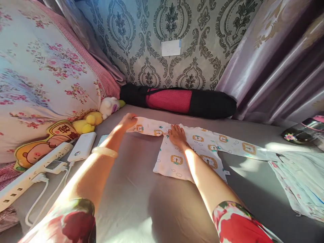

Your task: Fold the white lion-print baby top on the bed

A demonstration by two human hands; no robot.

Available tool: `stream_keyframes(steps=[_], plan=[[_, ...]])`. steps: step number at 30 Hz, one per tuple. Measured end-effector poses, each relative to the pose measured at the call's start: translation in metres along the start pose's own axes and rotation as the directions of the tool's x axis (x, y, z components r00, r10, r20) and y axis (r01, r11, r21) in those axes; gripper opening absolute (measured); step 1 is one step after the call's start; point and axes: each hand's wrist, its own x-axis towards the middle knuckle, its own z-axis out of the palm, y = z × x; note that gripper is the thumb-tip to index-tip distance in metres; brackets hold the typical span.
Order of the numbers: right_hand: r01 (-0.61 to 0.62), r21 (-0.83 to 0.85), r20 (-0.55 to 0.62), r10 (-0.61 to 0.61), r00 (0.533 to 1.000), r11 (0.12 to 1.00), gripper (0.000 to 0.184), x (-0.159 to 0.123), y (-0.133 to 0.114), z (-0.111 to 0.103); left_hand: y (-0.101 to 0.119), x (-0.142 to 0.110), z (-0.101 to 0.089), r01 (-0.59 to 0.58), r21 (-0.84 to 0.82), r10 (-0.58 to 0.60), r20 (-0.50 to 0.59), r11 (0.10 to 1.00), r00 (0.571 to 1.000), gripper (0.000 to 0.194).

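A small white long-sleeved shirt (187, 163) printed with orange lion faces lies spread on a grey sheet (126, 189), both sleeves stretched out sideways. My left hand (128, 120) is closed on the cuff of the sleeve on the left. Flat on the shirt near that sleeve's shoulder rests my right hand (177, 135), fingers extended and pressing the cloth. The sleeve on the right reaches out to a stack of folded light-coloured clothes (303, 179).
A black and red rolled bag (169, 101) lies along the patterned wall. On the left are a power strip (35, 168) with cables, a white power bank (82, 146), plush toys (88, 122) and a floral cover (50, 71). A clear jar (314, 130) stands at right.
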Motion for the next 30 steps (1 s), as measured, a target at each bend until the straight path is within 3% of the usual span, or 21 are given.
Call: stream_keyframes(steps=[4, 13, 15, 17, 19, 20, 22, 24, 25, 30], plan=[[-0.001, 0.026, 0.005, 0.001, 1.0, 1.0, 0.062, -0.002, -0.002, -0.001, 0.01, 0.022, 0.003, 0.034, 0.18, -0.022, -0.071, 0.983, 0.997, 0.036], [-0.008, -0.013, -0.047, 0.008, 0.999, 1.0, 0.061, -0.004, -0.007, 0.005, 0.017, 0.036, 0.036, 0.068, 0.379, -0.088, 0.036, 0.923, 0.995, 0.028], [-0.014, -0.018, -0.039, 0.013, 0.999, 1.0, 0.061, -0.005, -0.008, 0.004, 0.021, 0.029, 0.041, 0.061, 0.43, -0.06, -0.014, 0.901, 0.998, 0.03], [-0.014, -0.02, -0.023, 0.013, 1.0, 1.0, 0.061, -0.005, -0.009, 0.002, 0.031, 0.016, 0.045, 0.042, 0.462, 0.026, -0.14, 0.886, 0.99, 0.033], [-0.01, -0.019, -0.021, 0.01, 1.0, 1.0, 0.061, -0.005, -0.009, 0.0, 0.045, -0.002, 0.051, 0.017, 0.441, 0.099, -0.239, 0.897, 0.966, 0.033], [-0.009, -0.018, -0.019, 0.009, 1.0, 1.0, 0.06, -0.004, -0.009, 0.0, 0.053, -0.013, 0.056, -0.028, 0.409, 0.129, -0.22, 0.912, 0.967, 0.032], [-0.012, -0.021, -0.015, 0.011, 1.0, 1.0, 0.059, -0.003, -0.009, 0.0, 0.066, -0.034, 0.07, -0.113, 0.305, 0.134, -0.051, 0.946, 0.99, 0.031], [-0.015, -0.033, -0.015, 0.015, 1.0, 0.999, 0.057, -0.002, -0.008, 0.001, 0.077, -0.052, 0.085, -0.063, 0.18, 0.039, 0.134, 0.982, 0.99, 0.032], [-0.014, -0.039, -0.018, 0.014, 1.0, 0.999, 0.056, -0.001, -0.008, 0.002, 0.081, -0.059, 0.093, -0.023, 0.131, 0.001, 0.166, 0.991, 0.986, 0.032], [-0.013, -0.051, -0.038, 0.011, 0.999, 0.999, 0.054, -0.002, -0.008, 0.002, 0.096, -0.072, 0.117, 0.172, 0.002, -0.172, 0.06, 0.985, 0.983, 0.03]])
